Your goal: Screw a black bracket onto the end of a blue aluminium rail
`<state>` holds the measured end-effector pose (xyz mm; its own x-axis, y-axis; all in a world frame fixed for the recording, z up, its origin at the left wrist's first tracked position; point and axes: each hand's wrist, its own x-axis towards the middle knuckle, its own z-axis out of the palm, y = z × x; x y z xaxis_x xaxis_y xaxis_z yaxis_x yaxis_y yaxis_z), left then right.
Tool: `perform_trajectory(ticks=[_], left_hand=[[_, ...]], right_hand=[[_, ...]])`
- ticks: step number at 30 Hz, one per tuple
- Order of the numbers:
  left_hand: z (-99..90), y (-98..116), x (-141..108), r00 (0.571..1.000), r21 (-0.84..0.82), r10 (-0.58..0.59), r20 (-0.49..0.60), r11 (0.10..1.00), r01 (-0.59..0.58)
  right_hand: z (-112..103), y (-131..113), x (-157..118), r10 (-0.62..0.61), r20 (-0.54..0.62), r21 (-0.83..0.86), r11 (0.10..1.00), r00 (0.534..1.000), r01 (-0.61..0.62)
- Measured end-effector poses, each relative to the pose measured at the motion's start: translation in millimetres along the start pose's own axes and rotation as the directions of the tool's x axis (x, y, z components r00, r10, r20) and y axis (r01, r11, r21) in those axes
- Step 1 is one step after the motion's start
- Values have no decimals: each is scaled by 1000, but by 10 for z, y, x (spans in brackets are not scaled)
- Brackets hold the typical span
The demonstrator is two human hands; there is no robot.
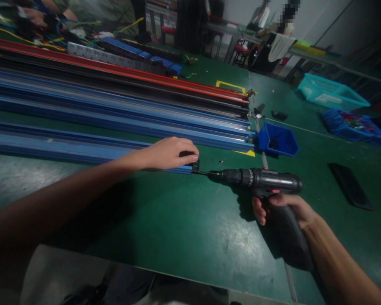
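My right hand (292, 207) is wrapped around the handle of a black cordless drill (260, 178). The drill lies level, and its long bit (206, 173) reaches left to the end of a blue metal rail (98, 148). A small black end piece (196, 165) sits at that end, where the bit meets it. My left hand (173, 153) rests over the rail's end, thumb and fingers closed about the black piece; its far side is hidden under the fingers.
Several blue rails (120, 114) and a red rail (139, 75) lie parallel behind. A blue bin (281, 140) with small black parts stands right of them. Further right are a dark flat object (349, 186), a teal basket (332, 93) and a co-worker's hand (34, 17) at upper left.
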<state>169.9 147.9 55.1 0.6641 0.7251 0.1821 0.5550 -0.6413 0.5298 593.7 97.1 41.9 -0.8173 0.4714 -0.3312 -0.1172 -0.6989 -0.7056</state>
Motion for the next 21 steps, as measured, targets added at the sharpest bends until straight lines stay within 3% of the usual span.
perform_trajectory(ticks=[21], left_hand=[[9, -15, -2, 1000, 24, -9, 6, 1000, 9]], right_hand=[[2, -15, -15, 30, -42, -34, 999, 999, -32]])
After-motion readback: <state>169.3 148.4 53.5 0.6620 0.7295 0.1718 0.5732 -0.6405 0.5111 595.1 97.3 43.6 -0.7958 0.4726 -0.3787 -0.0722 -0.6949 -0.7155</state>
